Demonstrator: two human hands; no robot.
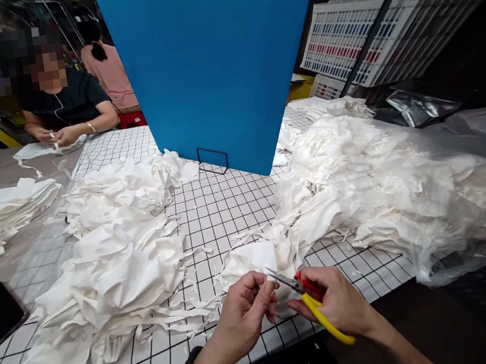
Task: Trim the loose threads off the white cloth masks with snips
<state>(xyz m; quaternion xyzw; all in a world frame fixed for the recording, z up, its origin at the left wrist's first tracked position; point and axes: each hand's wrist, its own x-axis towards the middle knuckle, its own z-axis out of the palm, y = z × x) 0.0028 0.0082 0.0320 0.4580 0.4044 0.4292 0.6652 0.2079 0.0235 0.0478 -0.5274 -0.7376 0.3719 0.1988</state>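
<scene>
Nearest, the right hand (pixel 340 301) is clamped around yellow-handled snips (pixel 309 300), their blades pointing at a white cloth piece (pixel 255 262) that the left hand (pixel 244 312) pinches by its edge, fingers closed on it, just over the near edge of the gridded table (pixel 220 210). That piece looks thin, soft and crumpled, with loose strips trailing. Judging by the layout, the heap (pixel 121 255) on the left, ringed by narrow offcuts (pixel 189 311), seems already trimmed, while the big bagged pile (pixel 408 187) on the right looks still to do, so much remains. Farther back stands a blue board (pixel 215 58), and a seated person (pixel 60 93) handles cloth too.
</scene>
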